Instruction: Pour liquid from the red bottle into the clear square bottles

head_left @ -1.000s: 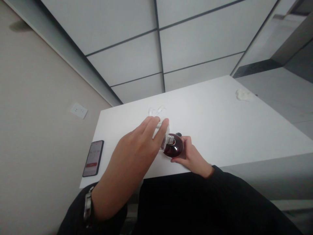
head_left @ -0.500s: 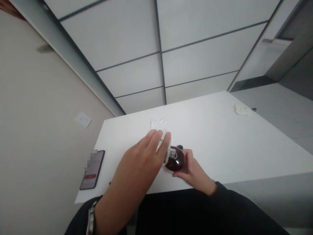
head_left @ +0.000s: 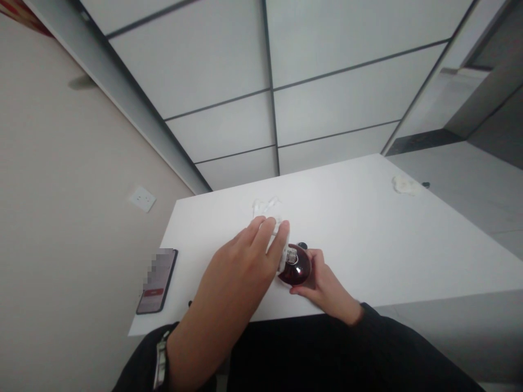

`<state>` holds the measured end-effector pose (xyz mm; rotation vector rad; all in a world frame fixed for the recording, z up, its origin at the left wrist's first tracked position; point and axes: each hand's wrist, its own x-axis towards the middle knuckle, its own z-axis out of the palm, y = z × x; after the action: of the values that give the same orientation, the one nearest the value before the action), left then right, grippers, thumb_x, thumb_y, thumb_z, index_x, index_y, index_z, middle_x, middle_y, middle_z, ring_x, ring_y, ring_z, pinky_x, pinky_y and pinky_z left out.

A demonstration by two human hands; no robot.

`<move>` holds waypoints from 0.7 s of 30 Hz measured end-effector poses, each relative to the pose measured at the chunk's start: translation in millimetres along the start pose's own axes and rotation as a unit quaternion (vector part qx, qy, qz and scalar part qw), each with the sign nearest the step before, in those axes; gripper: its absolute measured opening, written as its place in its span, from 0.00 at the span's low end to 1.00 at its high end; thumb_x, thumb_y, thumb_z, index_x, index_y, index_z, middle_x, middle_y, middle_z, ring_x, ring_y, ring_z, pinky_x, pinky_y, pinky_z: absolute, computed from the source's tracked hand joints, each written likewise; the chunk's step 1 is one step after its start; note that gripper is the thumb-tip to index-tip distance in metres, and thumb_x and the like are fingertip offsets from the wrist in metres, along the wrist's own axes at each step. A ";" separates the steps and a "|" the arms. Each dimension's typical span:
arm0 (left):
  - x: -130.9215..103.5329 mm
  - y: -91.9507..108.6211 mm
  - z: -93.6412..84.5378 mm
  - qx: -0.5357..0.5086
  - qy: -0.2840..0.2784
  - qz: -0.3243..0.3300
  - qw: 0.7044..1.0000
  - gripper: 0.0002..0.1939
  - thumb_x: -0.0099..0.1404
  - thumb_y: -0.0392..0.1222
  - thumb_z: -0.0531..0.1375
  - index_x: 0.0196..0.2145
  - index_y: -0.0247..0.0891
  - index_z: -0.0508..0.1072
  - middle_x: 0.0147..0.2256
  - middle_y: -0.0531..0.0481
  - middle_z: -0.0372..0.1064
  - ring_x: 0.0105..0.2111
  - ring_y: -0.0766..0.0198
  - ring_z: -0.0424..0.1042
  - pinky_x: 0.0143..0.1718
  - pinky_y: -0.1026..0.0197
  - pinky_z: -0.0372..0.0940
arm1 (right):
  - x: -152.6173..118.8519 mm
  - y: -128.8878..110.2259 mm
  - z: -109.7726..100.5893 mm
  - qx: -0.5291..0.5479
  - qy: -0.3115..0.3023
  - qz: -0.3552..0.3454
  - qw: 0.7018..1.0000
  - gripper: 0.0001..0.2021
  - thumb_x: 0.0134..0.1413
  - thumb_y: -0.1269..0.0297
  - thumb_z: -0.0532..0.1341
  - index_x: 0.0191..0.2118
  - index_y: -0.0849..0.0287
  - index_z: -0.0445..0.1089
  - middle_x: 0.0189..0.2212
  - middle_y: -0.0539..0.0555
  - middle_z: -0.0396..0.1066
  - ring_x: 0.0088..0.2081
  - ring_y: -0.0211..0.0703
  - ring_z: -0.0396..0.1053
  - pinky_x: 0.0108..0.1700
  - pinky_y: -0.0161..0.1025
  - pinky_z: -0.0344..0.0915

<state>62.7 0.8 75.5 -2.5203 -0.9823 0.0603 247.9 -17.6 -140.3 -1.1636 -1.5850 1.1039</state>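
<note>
My right hand [head_left: 327, 283] is wrapped round the side of a dark red-brown, round-bodied bottle [head_left: 301, 274] near the front of the white table. My left hand [head_left: 245, 267] grips a clear bottle [head_left: 291, 255], tipped on its side so that its threaded neck points right over the top of the dark bottle. The two necks meet or nearly meet; I cannot tell whether they touch. Most of the clear bottle is hidden behind my left fingers. A small black cap [head_left: 302, 245] lies just behind the dark bottle.
The white table [head_left: 347, 218] stands before white sliding panels [head_left: 335, 103]. Crumpled, clear-white bits [head_left: 265, 206] lie behind my left hand. A phone [head_left: 157, 286] rests at the left edge, and a whitish lump [head_left: 404, 185] at the right. A small dark object [head_left: 190, 303] is beside my left forearm.
The whole view has shifted slightly. Both hands hold nearly the same pose, with the clear bottle still tipped over the dark one.
</note>
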 end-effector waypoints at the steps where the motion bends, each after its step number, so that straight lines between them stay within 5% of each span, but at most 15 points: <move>1: 0.0 0.0 0.3 -0.002 0.000 0.002 1.000 0.27 0.70 0.29 0.67 0.64 0.26 0.69 0.55 0.34 0.77 0.58 0.50 0.78 0.55 0.55 0.78 | -0.2 -0.2 -0.2 -0.001 0.000 0.001 1.000 0.35 0.54 0.37 0.72 0.48 0.53 0.52 0.47 0.61 0.73 0.45 0.59 0.76 0.43 0.51 0.71; 11: 0.9 1.2 -0.1 -0.002 0.005 0.001 1.000 0.26 0.70 0.28 0.67 0.64 0.26 0.70 0.55 0.35 0.77 0.57 0.50 0.78 0.54 0.56 0.78 | -1.0 -1.5 -0.4 -0.009 0.003 0.004 1.000 0.38 0.53 0.28 0.68 0.50 0.54 0.53 0.47 0.62 0.72 0.45 0.60 0.75 0.44 0.53 0.70; 21: 1.8 0.4 -2.9 -0.020 0.006 -0.003 1.000 0.26 0.69 0.30 0.68 0.63 0.28 0.71 0.55 0.35 0.77 0.57 0.51 0.78 0.54 0.57 0.78 | 0.4 -0.8 -0.3 -0.006 0.003 0.005 1.000 0.35 0.53 0.39 0.74 0.48 0.53 0.52 0.47 0.60 0.73 0.45 0.60 0.76 0.44 0.51 0.71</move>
<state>64.8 0.7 78.2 -2.5503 -0.9959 0.0239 247.9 -17.3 -139.4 -1.1827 -1.5841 1.0971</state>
